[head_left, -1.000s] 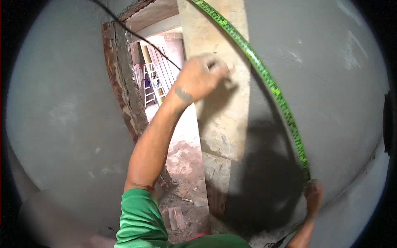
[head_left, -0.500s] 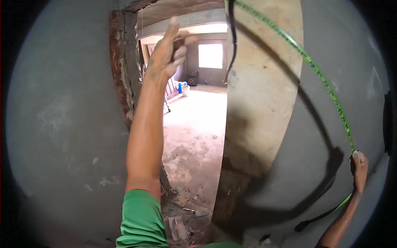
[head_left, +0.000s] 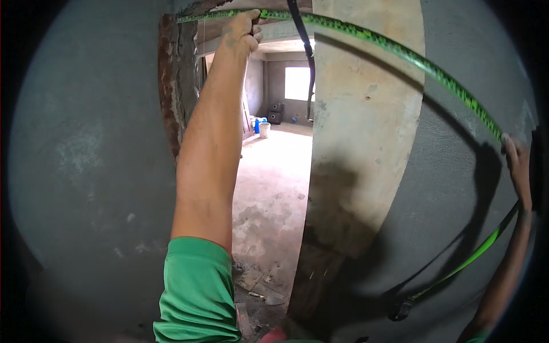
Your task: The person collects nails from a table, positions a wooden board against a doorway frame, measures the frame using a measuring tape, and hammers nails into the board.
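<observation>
A green tape measure [head_left: 366, 35] with dark markings arcs across the top of the doorway and down over the right wall. Up at the left, my left hand [head_left: 245, 31] is closed on the blade close to its far end, which lies against the left door jamb [head_left: 186, 57]. On the right side, my right hand [head_left: 516, 157] pinches the same blade against or near the grey wall. Below that hand, a loose green length runs down to a dark object [head_left: 400, 310], perhaps the tape's case; it is too dim to tell.
A black strap [head_left: 306, 46] hangs in the doorway. Beyond lies a room with a bucket [head_left: 265, 130], a blue container [head_left: 257, 124] and black boxes [head_left: 275, 116]. On the floor below is a trowel [head_left: 274, 299] among rubble. A pale panel [head_left: 366, 114] lines the right side.
My left hand, earlier off the tape with fingers apart, has risen and closed on it. My right hand has moved up, and the blade now spans to the left jamb.
</observation>
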The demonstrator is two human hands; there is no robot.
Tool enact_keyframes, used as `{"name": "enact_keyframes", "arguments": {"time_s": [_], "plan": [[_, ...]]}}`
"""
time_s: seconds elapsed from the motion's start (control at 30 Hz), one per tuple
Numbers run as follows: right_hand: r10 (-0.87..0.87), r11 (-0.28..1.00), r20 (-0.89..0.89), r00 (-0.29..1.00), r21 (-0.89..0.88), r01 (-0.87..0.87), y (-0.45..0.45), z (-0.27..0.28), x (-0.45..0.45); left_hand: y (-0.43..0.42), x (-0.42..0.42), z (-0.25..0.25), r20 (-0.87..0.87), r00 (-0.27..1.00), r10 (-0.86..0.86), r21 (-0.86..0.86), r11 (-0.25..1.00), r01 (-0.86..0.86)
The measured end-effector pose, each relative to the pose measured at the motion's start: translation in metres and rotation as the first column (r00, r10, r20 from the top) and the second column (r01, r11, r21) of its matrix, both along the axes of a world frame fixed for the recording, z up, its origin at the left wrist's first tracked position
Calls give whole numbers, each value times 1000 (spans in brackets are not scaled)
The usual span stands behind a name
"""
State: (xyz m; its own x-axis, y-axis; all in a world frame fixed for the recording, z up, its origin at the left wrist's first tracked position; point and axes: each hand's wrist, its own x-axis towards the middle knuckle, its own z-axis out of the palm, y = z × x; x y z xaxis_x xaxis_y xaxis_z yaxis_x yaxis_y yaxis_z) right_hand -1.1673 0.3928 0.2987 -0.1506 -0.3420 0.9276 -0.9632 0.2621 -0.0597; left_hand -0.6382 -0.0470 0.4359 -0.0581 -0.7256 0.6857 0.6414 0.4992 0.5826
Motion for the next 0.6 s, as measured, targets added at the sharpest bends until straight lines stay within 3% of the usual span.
{"name": "enact_keyframes", "arguments": {"time_s": [0.03, 0.07, 0.13, 0.17, 0.2, 0.27, 0.3, 0.47, 0.5, 0.6], "plan": [[69, 998, -68, 995, 4, -69, -9, 22, -10, -9, -1, 6, -15, 1000, 6, 28, 1000, -5], [-20, 1000, -106, 994, -5, 20, -17, 43, -10, -34, 2, 14, -18, 1000, 9, 33, 999, -9], [-157, 987, -107, 982, 10, 159, -26, 82, 21, -91, 11, 24, -112, 992, -65, -208, 977, 40], [-204, 977, -71, 976, 41, 207, -32, 97, 47, -49, 6, 18, -167, 986, -19, -138, 990, -4], [-203, 978, -70, 977, 38, 206, -39, 112, 37, -66, 10, 26, -167, 986, -18, -141, 990, -6], [-26, 1000, -175, 984, -2, 26, -52, 137, 11, -97, 20, 47, -88, 989, 117, -148, 981, -129], [-28, 1000, -176, 984, -7, 27, -57, 144, 13, -82, 19, 49, -106, 972, 211, -40, 976, -216], [34, 998, -272, 962, -42, -47, -78, 174, 21, -45, 24, 43, -202, 968, 151, -46, 985, -164], [32, 998, -275, 961, -47, -47, -82, 182, 16, 9, 17, 28, -138, 918, 372, 56, 928, -368], [-44, 999, -312, 949, -36, 34, -89, 185, 24, -60, 24, 61, -166, 981, 99, -23, 994, -104]]}}
